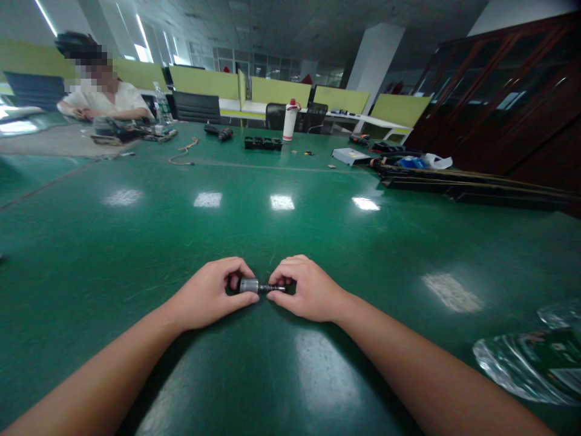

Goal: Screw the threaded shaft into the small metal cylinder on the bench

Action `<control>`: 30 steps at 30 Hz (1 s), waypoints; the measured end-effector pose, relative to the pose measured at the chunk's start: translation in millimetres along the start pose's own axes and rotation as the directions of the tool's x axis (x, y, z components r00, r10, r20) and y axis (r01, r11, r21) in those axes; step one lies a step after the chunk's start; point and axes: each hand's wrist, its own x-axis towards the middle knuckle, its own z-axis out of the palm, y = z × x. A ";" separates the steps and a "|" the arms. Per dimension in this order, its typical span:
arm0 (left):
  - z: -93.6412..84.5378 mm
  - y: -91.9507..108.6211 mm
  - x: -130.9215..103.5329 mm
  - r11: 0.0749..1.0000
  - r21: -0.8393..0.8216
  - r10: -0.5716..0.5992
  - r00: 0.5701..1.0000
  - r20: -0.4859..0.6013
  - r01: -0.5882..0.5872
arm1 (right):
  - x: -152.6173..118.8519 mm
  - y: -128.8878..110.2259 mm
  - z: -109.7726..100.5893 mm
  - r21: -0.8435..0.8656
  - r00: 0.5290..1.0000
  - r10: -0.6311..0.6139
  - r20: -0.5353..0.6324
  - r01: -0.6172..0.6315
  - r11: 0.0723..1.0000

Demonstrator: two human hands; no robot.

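Note:
A small silver cylinder with a thin dark shaft (249, 286), much like a small motor, lies sideways low over the green table (236, 230). My left hand (213, 293) is closed around the cylinder, thumb on the near side and fingers on the far side. At the other end, my right hand (308, 287) pinches the shaft between thumb and fingers. The shaft's bright tip shows inside the curl of that hand. A short gap separates the two hands. Whether the part touches the tabletop I cannot tell.
A clear plastic bottle (529, 366) lies at the right edge. Farther back are a white bottle (290, 121), a black block (263, 143), a cord (184, 151), a grey box (350, 156) and long dark strips (454, 181). Another person (109, 100) sits at the far left.

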 end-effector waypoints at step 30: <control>-0.7 2.6 -2.1 1.000 -0.005 -0.028 0.999 -0.017 0.028 | -0.9 12.3 -8.9 -0.005 0.995 0.087 -0.039 -0.087 0.996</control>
